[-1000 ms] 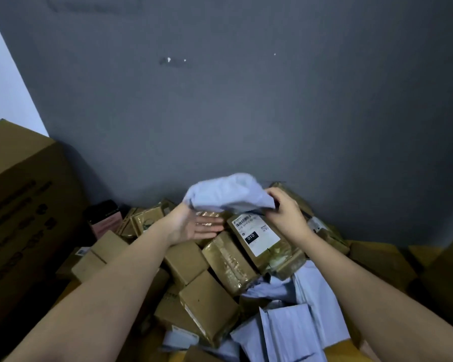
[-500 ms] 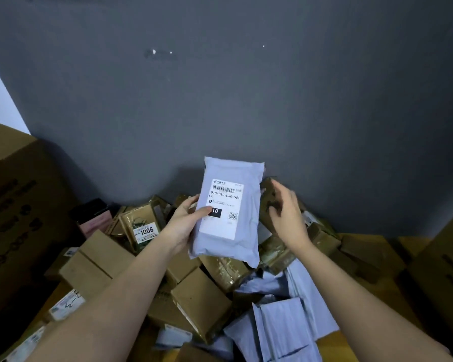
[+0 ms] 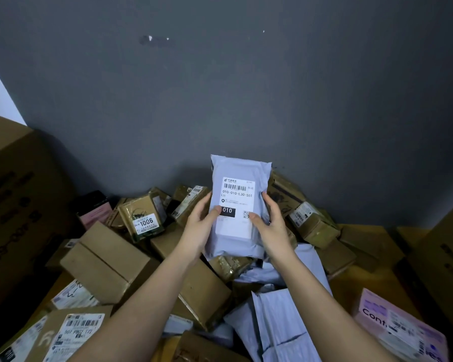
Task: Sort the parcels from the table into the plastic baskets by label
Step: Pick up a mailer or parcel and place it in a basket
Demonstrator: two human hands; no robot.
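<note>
I hold a pale grey poly-mailer parcel [image 3: 239, 176] upright above the pile, its white label facing me and reading 010-010-L30-551 with a black "010" block. My left hand [image 3: 198, 227] grips its left edge, thumb on the label. My right hand [image 3: 271, 226] grips the right edge, thumb near the QR code. Under it lies a heap of parcels on the table: a taped brown parcel labelled 1006 [image 3: 141, 216], plain cardboard boxes [image 3: 104, 266] and more grey mailers [image 3: 280, 322]. No plastic basket is in view.
A dark grey wall [image 3: 246, 87] rises right behind the pile. A large cardboard carton [image 3: 13, 194] stands at the left and another carton [image 3: 447, 257] at the right. A pink box [image 3: 400, 327] lies at the lower right, labelled boxes [image 3: 76, 333] at the lower left.
The grey mailer came up off the pile and turned label-side toward me. My right hand, apart from it half a second ago, now grips its right edge, so both hands hold it.
</note>
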